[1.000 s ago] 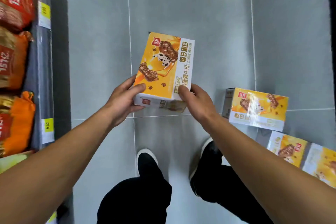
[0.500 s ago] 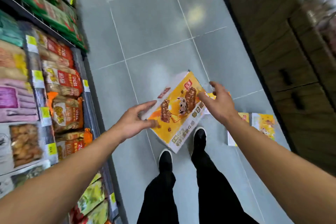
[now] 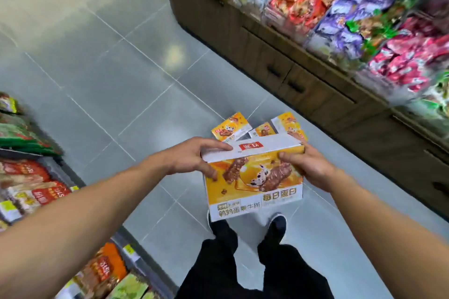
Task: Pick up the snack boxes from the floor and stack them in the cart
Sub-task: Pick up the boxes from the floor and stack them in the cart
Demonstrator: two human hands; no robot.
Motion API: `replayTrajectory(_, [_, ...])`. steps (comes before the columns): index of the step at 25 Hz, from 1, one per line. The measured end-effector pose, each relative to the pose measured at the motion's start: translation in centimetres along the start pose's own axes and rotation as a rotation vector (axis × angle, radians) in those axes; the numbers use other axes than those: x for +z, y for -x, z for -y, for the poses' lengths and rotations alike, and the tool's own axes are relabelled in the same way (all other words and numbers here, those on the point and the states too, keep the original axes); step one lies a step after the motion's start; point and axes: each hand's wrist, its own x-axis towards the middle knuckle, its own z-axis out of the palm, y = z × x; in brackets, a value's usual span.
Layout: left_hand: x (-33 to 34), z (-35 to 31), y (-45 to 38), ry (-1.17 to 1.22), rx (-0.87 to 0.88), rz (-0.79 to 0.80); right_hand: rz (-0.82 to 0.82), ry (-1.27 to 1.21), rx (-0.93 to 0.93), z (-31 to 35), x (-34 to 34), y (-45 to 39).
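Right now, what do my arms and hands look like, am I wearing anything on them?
Both forearms are bare as far as the picture shows: no sleeves in view. The left hand and right hand have no gloves, and no rings, watch or bracelet can be seen. Motion blur softens fine detail.

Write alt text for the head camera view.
A person's left hand and right hand hold a yellow-and-white snack box above their feet. Three more matching boxes lie on the grey tile floor just beyond it, in an aisle between stocked snack shelves.
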Motion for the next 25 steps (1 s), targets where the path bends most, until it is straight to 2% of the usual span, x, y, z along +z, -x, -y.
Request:
replayTrajectory(3, [5.5,-5.6,-2.9,-0.131,0.030,0.143,-0.058,-0.187,-0.016,-3.9,-7.1,5.6])
replayTrajectory(8, [18.0,-14.3,-7.3,-0.332,0.049,0.344,-0.212,-0.306,-0.081,-11.6,-18.0,17.2])
replayTrajectory(14, [40.5,-23.8,-11.9,-0.783,0.290,0.455,-0.515,-0.318,-0.228,-22.7,-31.9,33.7])
replayTrajectory(19, [56.5,-32.0,-14.8,-0.970,0.498,0.503,-0.769,-0.370,-0.309,-29.9,-40.8,44.4])
replayTrajectory(25, [75.6,-40.7,-19.7,-1.231,0.784,0.671,-1.091,-0.382,-0.260,-37.5,-50.3,52.7])
